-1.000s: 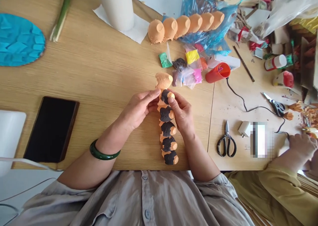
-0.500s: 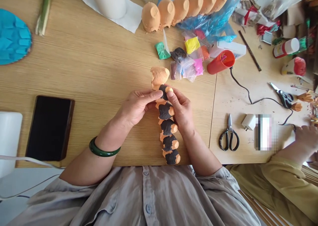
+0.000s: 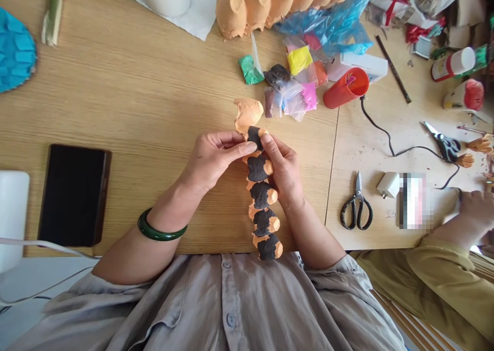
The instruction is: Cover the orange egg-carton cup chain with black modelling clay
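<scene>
On a clock face centred on the strip of orange cups (image 3: 259, 194), which runs from 12 to 6 over the table (image 3: 154, 99), the left hand (image 3: 210, 160) is between 9 and 10, pinched closed on the second cup (image 3: 255, 139) from the 12 end, its thumb on the black patch (image 3: 253, 133). The right hand (image 3: 287, 172), between 2 and 3, is closed on the same cup, its thumb against the orange tip (image 3: 262, 132). Coloured packets (image 3: 299, 60) lie at 1, a red cup (image 3: 339, 92) at 2, black-handled scissors (image 3: 357, 203) at 3, a dark tablet (image 3: 72, 194) at 9 and another orange strip (image 3: 280, 2) at 12
</scene>
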`<state>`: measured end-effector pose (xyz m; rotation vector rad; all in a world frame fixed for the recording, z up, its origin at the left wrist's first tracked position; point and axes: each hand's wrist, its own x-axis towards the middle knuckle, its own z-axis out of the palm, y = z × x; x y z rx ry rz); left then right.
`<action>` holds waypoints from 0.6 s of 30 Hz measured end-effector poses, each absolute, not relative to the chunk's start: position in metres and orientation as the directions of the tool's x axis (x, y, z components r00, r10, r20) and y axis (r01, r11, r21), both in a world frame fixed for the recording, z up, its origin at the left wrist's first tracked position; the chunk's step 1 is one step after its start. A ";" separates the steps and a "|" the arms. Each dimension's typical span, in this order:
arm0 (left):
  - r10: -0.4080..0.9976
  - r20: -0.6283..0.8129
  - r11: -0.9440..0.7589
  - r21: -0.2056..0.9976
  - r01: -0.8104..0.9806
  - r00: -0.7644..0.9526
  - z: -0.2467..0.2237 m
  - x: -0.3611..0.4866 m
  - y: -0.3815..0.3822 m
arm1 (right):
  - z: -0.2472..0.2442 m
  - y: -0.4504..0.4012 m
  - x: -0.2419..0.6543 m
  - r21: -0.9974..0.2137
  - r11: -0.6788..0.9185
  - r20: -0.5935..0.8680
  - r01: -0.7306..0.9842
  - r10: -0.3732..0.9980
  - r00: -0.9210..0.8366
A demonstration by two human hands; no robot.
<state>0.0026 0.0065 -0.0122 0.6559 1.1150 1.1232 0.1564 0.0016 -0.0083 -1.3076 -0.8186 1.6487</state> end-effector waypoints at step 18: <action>0.923 -0.318 0.380 0.849 -0.368 0.217 -0.013 -0.005 0.011 | -0.011 0.006 0.158 -0.876 -0.402 -0.405 -0.267 0.913 -0.047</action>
